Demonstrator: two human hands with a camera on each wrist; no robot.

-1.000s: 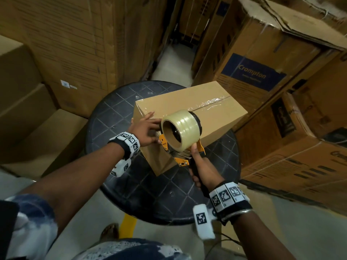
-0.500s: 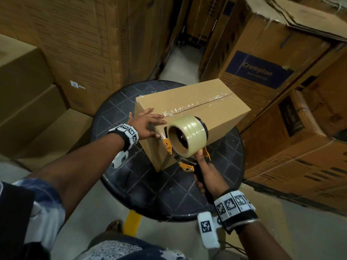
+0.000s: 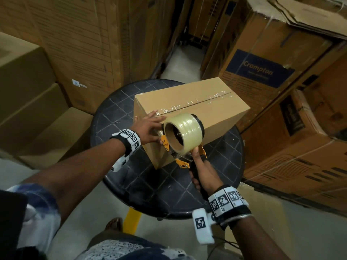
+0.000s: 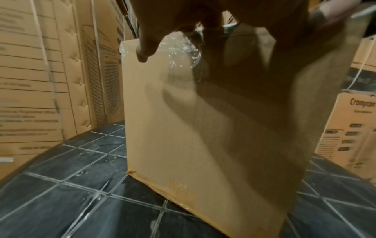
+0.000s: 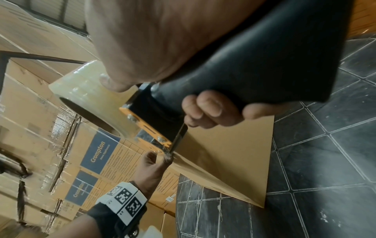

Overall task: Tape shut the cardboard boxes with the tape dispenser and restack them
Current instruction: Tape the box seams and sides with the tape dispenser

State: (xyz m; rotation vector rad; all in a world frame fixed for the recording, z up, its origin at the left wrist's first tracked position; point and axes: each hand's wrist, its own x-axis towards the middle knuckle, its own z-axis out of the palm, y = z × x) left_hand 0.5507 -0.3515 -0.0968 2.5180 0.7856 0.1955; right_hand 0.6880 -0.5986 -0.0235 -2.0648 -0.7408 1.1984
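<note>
Cardboard, plain and brown: the box (image 3: pixel 189 117) sits on the round tiled worktop (image 3: pixel 116 113), its top seam already covered by a wrinkled strip of clear tape (image 3: pixel 195 102) that wraps over the near edge. My left hand (image 3: pixel 148 126) lies with fingers (image 3: pixel 159 119) straight and flat against the box's near upper corner, pressing the tape end down. My right hand (image 3: pixel 202 173) is wrapped tight round the black handle of the tape dispenser (image 3: pixel 182 136), thumb up behind the roll, its orange front held against the box's near face. I judge the box light and fairly stiff, though its panels would dent under a hard squeeze, so for restacking I'd take it with flat palms on two opposite side walls, low down. The glossy tape looks slick, so I'd keep my hold on bare cardboard.
</note>
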